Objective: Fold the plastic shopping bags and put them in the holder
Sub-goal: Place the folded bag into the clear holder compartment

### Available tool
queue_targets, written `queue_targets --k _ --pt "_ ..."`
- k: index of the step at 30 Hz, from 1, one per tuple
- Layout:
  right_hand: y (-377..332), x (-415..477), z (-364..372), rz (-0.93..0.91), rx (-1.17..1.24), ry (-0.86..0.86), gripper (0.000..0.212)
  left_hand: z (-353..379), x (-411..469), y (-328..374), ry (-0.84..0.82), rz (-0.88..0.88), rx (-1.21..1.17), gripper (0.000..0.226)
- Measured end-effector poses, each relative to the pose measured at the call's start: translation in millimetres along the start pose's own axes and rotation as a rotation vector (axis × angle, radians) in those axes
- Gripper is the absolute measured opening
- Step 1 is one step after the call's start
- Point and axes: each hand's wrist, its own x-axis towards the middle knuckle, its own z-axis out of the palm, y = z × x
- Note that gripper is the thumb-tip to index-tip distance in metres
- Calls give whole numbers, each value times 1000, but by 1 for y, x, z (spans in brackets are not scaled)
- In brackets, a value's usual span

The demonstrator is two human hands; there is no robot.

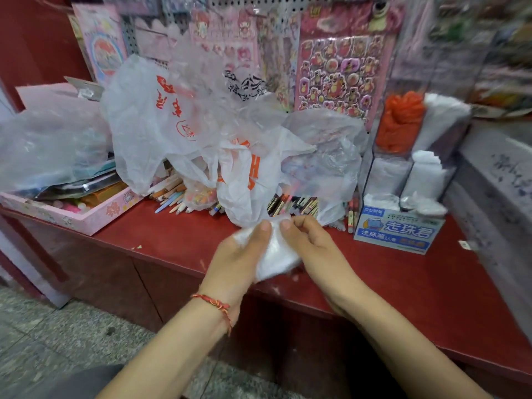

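I have both hands low in the middle of the view, over the front edge of the red counter (172, 234); the left hand (239, 257) cups the small white folded bag (277, 256) from 9 o'clock, thumb pressed on its top edge; the right hand (313, 249) pinches the same top edge from 3 o'clock, fingers curled in; so both hands grip this one bag and nothing else.

I judge the step to be tightening the fold; to do it well I'd keep both thumbs on the top edge, squeeze the air out toward the bottom, and keep the creases flat so the bundle doesn't spring open.

The bundle is blurred, but its long axis seems to run roughly 12 to 6 o'clock, the pinched end pointing away from me toward the pile of loose bags (201, 125) at 12 o'clock.

The clear holder (380, 156) stands at 2 o'clock from the hands, behind a blue box (400, 231); its compartments hold orange and white folded bags.
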Motion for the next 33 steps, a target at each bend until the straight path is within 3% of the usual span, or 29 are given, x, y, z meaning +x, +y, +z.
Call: queue_targets --k 3,6,8,11,14,17,20,22,24,26,30,33 --pt "-10 -1 -12 -46 79 69 14 22 19 13 35 132 153 51" --pt "-14 2 -27 -106 159 297 9 42 33 17 2 157 159 27" --pt "-11 6 -40 -153 123 427 3 50 36 17 -64 220 170 29" --pt "-2 10 -58 -306 -109 500 15 60 40 9 -255 344 247 36" --pt "1 11 -72 -316 -255 426 21 64 47 0 -322 364 270 41" --pt "-8 9 -85 -139 -59 136 24 64 56 0 -343 331 223 54" --pt "-11 4 -98 9 -61 -38 53 66 62 0 -342 330 266 53" --pt "-12 3 -105 4 -263 -20 44 70 64 -4 -340 369 386 48" --pt "-12 4 -111 -102 -616 42 19 73 64 -8 -330 413 505 40" --pt "-10 4 -117 -160 -816 90 15 73 65 -13 -298 515 680 29" --pt "-7 2 -122 -160 -761 54 9 72 68 -13 -304 551 840 13" --pt "-7 2 -120 -61 -321 32 8 75 70 -6 -405 388 677 5"
